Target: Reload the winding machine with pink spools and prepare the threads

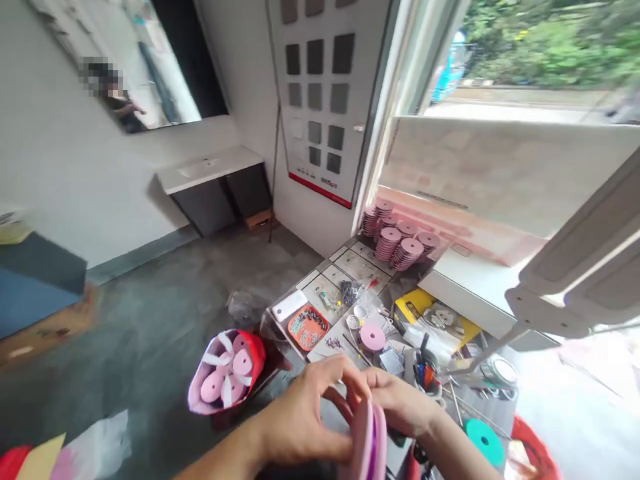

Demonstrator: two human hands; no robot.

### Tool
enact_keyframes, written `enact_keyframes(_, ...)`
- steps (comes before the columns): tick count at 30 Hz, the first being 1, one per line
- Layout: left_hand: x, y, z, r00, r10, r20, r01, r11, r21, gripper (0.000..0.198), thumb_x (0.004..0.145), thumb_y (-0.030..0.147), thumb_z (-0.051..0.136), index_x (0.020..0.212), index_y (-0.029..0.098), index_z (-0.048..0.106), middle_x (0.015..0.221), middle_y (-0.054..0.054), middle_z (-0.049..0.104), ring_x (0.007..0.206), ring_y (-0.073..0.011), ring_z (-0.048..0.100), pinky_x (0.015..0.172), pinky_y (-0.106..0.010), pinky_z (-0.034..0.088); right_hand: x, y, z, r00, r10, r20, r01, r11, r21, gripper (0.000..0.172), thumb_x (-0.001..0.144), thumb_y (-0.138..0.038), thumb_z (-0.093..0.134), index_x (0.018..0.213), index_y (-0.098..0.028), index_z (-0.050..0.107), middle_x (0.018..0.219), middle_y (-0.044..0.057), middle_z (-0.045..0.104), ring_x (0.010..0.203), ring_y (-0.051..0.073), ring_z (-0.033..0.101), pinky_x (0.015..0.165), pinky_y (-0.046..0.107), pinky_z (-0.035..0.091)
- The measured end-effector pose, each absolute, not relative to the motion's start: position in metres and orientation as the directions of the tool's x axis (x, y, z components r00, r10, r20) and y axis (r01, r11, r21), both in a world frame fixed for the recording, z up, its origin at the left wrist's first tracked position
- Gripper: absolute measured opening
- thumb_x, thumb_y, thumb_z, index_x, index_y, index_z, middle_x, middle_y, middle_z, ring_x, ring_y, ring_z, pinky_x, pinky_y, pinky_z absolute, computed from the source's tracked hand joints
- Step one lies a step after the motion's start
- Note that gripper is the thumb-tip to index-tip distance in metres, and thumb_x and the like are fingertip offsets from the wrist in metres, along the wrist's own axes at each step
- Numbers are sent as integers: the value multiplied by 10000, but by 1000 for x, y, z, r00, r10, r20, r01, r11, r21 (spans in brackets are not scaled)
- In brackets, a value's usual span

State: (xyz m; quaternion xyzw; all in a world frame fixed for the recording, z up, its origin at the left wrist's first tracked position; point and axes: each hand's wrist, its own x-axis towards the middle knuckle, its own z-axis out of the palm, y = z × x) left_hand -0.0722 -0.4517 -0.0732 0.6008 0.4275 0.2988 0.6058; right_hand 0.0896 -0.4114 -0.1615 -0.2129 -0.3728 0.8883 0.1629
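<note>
A pink spool (369,443) with two round flanges and purple between them is held on edge at the bottom centre. My left hand (313,417) wraps round it, thumb on the near flange and fingers over the top. My right hand (400,400) is bent in against the spool's upper edge, its fingers closed and touching the left fingertips. What the right fingers pinch is hidden. Just beyond the hands, another pink spool (373,336) lies flat on the worktable (320,357). Left of it is an orange tray (309,327) of small metal parts.
Stacks of pink discs (395,243) stand at the table's far end. A bag (200,380) holding pink spools is on the floor at left. A yellow box (435,313), a tool holder (425,370), a green spool (484,441) and a lamp (565,287) are at right.
</note>
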Motion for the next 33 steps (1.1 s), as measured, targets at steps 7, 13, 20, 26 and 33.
enact_keyframes(7, -105, -367, -82, 853, 480, 206, 429, -869, 247, 280, 747, 18, 433, 867, 209, 599, 817, -61, 622, 764, -187, 571, 674, -298, 490, 72, -352, -138, -601, 715, -357, -55, -483, -874, 144, 706, -211, 633, 627, -143, 533, 452, -76, 427, 409, 39, 329, 395, 173, 201)
enact_keyframes(13, -108, -333, -168, 784, 428, 450, 404, -902, 154, 247, 794, 93, 490, 983, 219, 586, 897, -76, 656, 890, -198, 608, 811, -326, 507, 73, -345, -178, -433, 873, -223, 235, -130, -963, 187, 824, -320, 477, 922, -178, 551, 476, -47, 477, 420, 92, 398, 412, 208, 286)
enact_keyframes(20, -98, -308, -281, 647, 300, 701, 441, -897, -22, 275, 828, 140, 435, 1055, 239, 554, 903, -64, 652, 969, -198, 590, 798, -357, 546, 99, -352, -290, -320, 947, 18, 323, 127, -938, 366, 854, -315, 484, 1220, -303, 473, 495, -10, 541, 391, 156, 446, 400, 266, 298)
enact_keyframes(26, -101, -320, -314, 657, 71, 750, 397, -879, -264, 279, 807, 212, 532, 1082, 233, 571, 893, -63, 633, 932, -204, 589, 796, -337, 539, 99, -381, -329, -261, 900, 350, 334, 424, -842, 424, 767, -233, 574, 1178, -323, 518, 489, -7, 503, 329, 121, 292, 362, 270, 199)
enact_keyframes(33, -125, -390, -330, 409, 163, 898, 411, -911, -22, 352, 754, 127, 578, 1097, 211, 571, 990, -58, 562, 935, -195, 558, 843, -323, 473, 31, -472, -302, -151, 869, 471, 767, 404, -499, 185, 706, -270, 632, 884, -231, 601, 496, -18, 493, 361, 87, 321, 406, 234, 158)
